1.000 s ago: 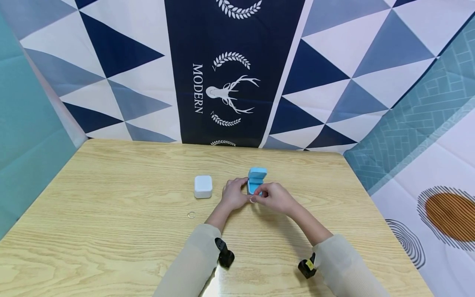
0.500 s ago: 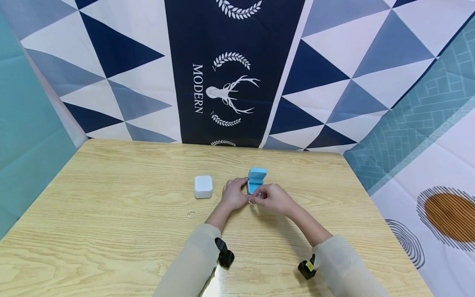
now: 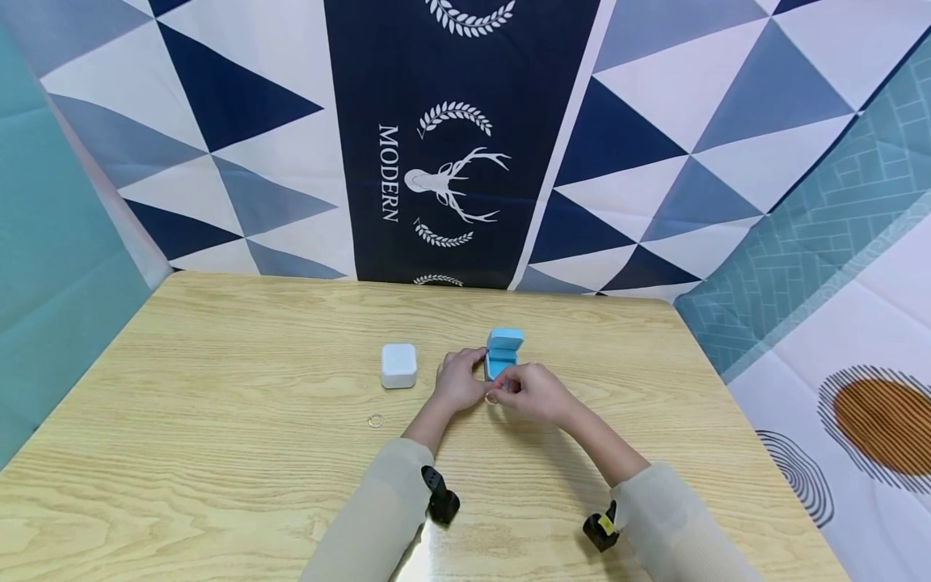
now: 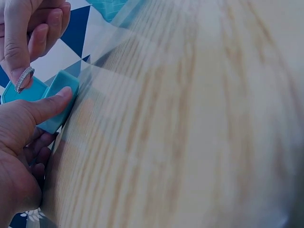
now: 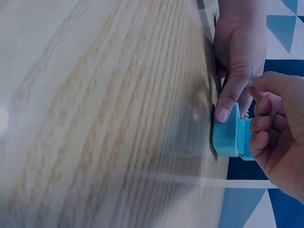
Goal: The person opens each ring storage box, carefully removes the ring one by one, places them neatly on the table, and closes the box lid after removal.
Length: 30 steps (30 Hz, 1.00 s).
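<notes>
A light-blue ring box (image 3: 505, 339) stands on the table with its lid raised. My left hand (image 3: 458, 381) grips the box's base from the left, its thumb (image 4: 54, 102) lying along the front wall in the left wrist view. Just in front of the box, my right hand (image 3: 537, 391) pinches a ring (image 4: 24, 79) between thumb and forefinger. The ring is silvery and studded with small stones, as the right wrist view also shows. My other right fingers curl inward near the open box.
A white rounded box (image 3: 398, 366) stands closed to the left of my left hand. A second, thin ring (image 3: 375, 421) lies on the wooden table (image 3: 240, 420) in front of it. Patterned cloth (image 3: 465, 145) hangs behind the table's far edge.
My right hand, still pinching the ring, has shifted slightly left and toward me, away from the box. The left hand and the ring box have stayed in place.
</notes>
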{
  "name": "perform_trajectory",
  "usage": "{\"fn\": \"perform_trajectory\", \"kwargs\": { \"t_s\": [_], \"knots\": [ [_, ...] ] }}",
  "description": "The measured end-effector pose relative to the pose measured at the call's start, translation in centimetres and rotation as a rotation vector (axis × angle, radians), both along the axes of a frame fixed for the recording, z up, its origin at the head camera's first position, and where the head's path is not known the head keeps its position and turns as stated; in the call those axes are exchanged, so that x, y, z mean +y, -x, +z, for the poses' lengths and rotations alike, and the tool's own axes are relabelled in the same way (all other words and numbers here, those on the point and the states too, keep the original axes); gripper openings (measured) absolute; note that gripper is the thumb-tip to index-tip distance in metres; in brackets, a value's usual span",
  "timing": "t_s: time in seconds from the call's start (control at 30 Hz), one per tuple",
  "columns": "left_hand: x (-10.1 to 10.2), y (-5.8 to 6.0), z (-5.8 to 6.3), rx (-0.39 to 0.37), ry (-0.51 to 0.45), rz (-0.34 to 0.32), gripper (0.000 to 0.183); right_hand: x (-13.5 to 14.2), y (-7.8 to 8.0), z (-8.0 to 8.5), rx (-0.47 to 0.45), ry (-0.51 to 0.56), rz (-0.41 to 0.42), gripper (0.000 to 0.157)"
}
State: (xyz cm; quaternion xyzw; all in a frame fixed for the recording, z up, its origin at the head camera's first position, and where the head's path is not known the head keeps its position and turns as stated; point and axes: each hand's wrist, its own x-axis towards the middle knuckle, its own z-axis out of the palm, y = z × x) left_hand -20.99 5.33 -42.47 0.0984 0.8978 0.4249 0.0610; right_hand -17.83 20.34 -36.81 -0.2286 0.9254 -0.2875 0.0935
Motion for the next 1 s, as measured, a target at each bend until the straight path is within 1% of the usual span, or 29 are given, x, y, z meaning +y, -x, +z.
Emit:
{"fn": "perform_trajectory", "kwargs": {
  "t_s": [0.23, 0.43, 0.63, 1.0],
  "knots": [
    [0.0, -0.07, 0.0, 0.017, 0.008, 0.0, 0.063, -0.11, -0.08, -0.19, -0.007, 0.003, 0.005, 0.014],
    [-0.04, -0.05, 0.07, -0.004, -0.008, 0.003, 0.063, -0.35, -0.25, -0.37, -0.009, 0.017, 0.015, 0.013],
    [-0.05, -0.08, 0.08, -0.008, -0.018, 0.004, 0.063, -0.44, -0.37, -0.58, -0.015, 0.018, 0.014, 0.012],
    [-0.07, 0.04, 0.18, -0.023, -0.011, 0.0, 0.063, -0.57, -0.48, -0.65, -0.022, 0.011, 0.014, 0.012]
  ]
}}
